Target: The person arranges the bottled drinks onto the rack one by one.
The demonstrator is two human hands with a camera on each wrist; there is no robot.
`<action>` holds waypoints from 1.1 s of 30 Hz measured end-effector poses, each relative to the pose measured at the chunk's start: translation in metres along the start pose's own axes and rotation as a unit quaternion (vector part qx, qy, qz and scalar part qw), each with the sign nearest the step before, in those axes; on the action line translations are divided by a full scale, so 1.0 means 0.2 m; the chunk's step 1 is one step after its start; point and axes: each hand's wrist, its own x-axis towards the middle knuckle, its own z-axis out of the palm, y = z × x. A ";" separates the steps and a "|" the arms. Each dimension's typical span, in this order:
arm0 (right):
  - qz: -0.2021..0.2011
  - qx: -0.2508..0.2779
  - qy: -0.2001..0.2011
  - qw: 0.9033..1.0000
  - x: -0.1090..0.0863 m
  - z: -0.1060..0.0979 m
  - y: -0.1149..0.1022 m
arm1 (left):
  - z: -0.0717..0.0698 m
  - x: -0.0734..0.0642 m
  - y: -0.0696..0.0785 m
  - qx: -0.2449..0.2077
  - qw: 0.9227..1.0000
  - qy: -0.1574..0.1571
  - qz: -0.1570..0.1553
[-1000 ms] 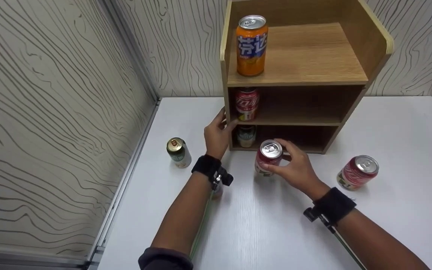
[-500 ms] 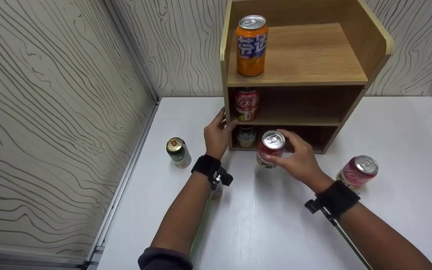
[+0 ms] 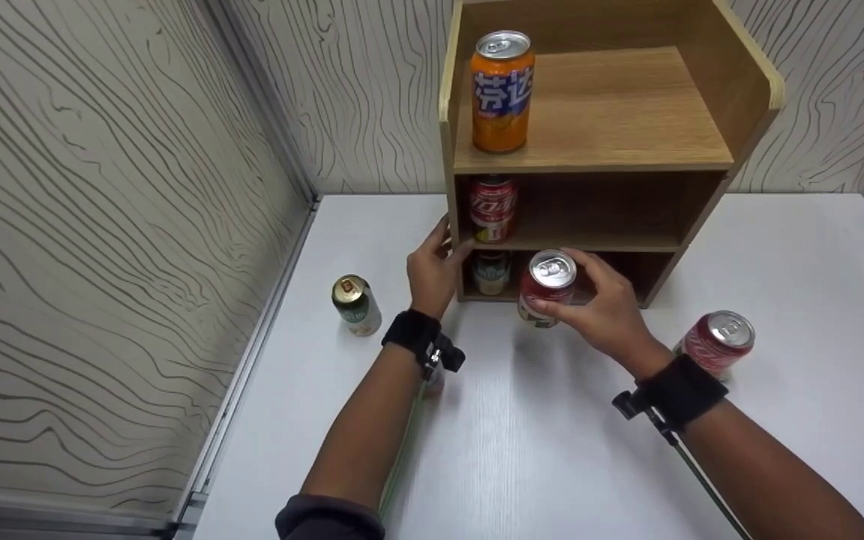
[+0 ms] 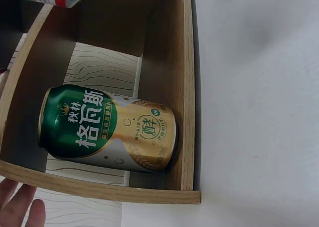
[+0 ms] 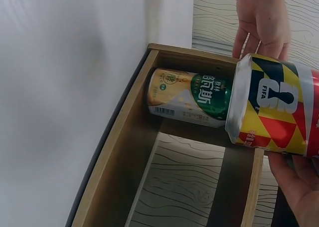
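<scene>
Just in front of the wooden shelf [image 3: 612, 105], before its bottom compartment, the right hand [image 3: 606, 315] is gripping a patterned red can [image 5: 279, 105], thumb and fingers curving round its side. With its lid facing up, this can is hanging clear of the white table [image 3: 492, 450] and showing yellow and dark patches and a FIFA mark. At the shelf's left panel, the left hand [image 3: 436, 274] is touching the wood, its fingers lying loosely extended along the outside and its thumb resting at the front edge.

On the shelf's top board, an orange can [image 3: 503, 97] is standing at the left. Within the middle compartment, a second red can [image 3: 493, 210] is standing at the left; below it, a green and gold can [image 4: 107, 127] is standing beside the left panel. Left of the shelf, another green can [image 3: 357, 304] is standing on the table. Right of the shelf and nearer the person, a third red can [image 3: 715, 343] is showing partly behind the right wrist strap [image 3: 681, 391].
</scene>
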 end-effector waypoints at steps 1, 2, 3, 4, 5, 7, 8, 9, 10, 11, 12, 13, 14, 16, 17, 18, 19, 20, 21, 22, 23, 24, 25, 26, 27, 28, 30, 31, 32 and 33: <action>-0.002 0.000 0.001 1.000 0.00 0.00 0.00 | 0.00 0.00 0.00 0.001 1.000 0.000 -0.001; -0.005 0.000 0.002 1.000 0.00 0.00 -0.01 | 0.00 0.00 0.00 0.002 1.000 0.000 -0.002; -0.008 0.000 0.003 1.000 0.01 0.00 -0.01 | 0.00 0.00 0.00 0.001 1.000 0.001 -0.002; -0.009 -0.001 0.004 1.000 0.01 -0.01 -0.01 | 0.00 0.00 0.00 0.001 1.000 0.001 -0.002; -0.010 -0.003 0.005 1.000 0.01 -0.01 -0.02 | -0.01 0.00 0.00 -0.001 1.000 0.001 -0.003; -0.008 -0.004 0.006 1.000 0.02 -0.01 -0.03 | -0.01 0.00 0.00 -0.001 1.000 0.002 -0.004; -0.007 -0.004 0.006 1.000 0.02 -0.02 -0.03 | -0.01 0.00 0.00 -0.001 1.000 0.002 -0.004; -0.004 -0.002 0.006 1.000 0.02 -0.02 -0.03 | -0.01 0.00 0.01 -0.001 1.000 0.002 -0.004; -0.002 0.000 0.007 1.000 0.03 -0.02 -0.04 | -0.01 0.00 0.01 -0.001 1.000 0.002 -0.004; 0.001 0.001 0.009 1.000 0.03 -0.03 -0.04 | 0.00 0.00 0.01 -0.002 1.000 0.001 -0.005; 0.004 0.004 0.011 1.000 0.04 -0.03 -0.05 | 0.00 0.00 0.01 -0.002 1.000 0.001 -0.006; 0.006 0.006 0.013 1.000 0.04 -0.03 -0.05 | 0.00 0.00 0.01 -0.001 1.000 0.001 -0.006; 0.007 0.008 0.016 1.000 0.04 -0.04 -0.05 | 0.00 0.00 0.01 -0.001 1.000 0.002 -0.006; 0.010 0.012 0.022 1.000 0.05 -0.04 -0.06 | 0.00 0.00 0.00 -0.002 1.000 0.002 -0.007; 0.012 0.012 0.024 1.000 0.06 -0.04 -0.06 | 0.00 0.00 0.00 -0.001 1.000 0.002 -0.009; 0.012 0.012 0.025 1.000 0.06 -0.05 -0.06 | 0.00 0.00 0.00 -0.003 1.000 0.002 -0.010; 0.013 0.014 0.027 0.999 0.07 -0.05 -0.06 | 0.00 0.00 0.00 -0.005 1.000 0.002 -0.011; 0.013 0.015 0.028 0.999 0.08 -0.05 -0.07 | 0.00 0.00 0.00 -0.007 1.000 0.002 -0.012; 0.014 0.016 0.029 0.999 0.08 -0.06 -0.07 | 0.00 0.00 0.00 -0.009 1.000 0.001 -0.013; 0.014 0.017 0.030 0.999 0.09 -0.06 -0.08 | 0.00 0.00 0.00 -0.011 1.000 0.001 -0.014; 0.013 0.016 0.033 0.999 0.10 -0.07 -0.08 | 0.00 0.00 0.00 -0.013 1.000 0.002 -0.013; 0.010 0.016 0.037 0.999 0.10 -0.08 -0.09 | 0.00 0.00 0.00 -0.014 1.000 0.002 -0.012; 0.007 0.016 0.041 0.999 0.11 -0.08 -0.09 | 0.00 0.00 0.00 -0.013 1.000 0.003 -0.012; 0.004 0.013 0.046 0.999 0.12 -0.09 -0.09 | 0.00 0.00 0.00 -0.014 1.000 0.003 -0.010; 0.002 0.010 0.051 0.999 0.13 -0.09 -0.10 | 0.00 0.00 0.00 -0.013 1.000 0.003 -0.010; 0.000 0.007 0.056 0.998 0.13 -0.10 -0.10 | 0.00 0.00 0.00 -0.012 1.000 0.004 -0.009; -0.003 0.001 0.066 0.998 0.15 -0.11 -0.11 | 0.00 0.00 0.00 -0.009 1.000 0.004 -0.009; -0.002 -0.001 0.070 0.998 0.15 -0.11 -0.11 | 0.00 0.00 0.00 -0.008 1.000 0.004 -0.009; 0.000 -0.002 0.074 0.997 0.16 -0.12 -0.11 | 0.00 0.00 0.00 -0.007 1.000 0.005 -0.009; 0.000 0.000 0.078 0.997 0.17 -0.12 -0.11 | 0.00 0.00 0.00 -0.005 1.000 0.005 -0.010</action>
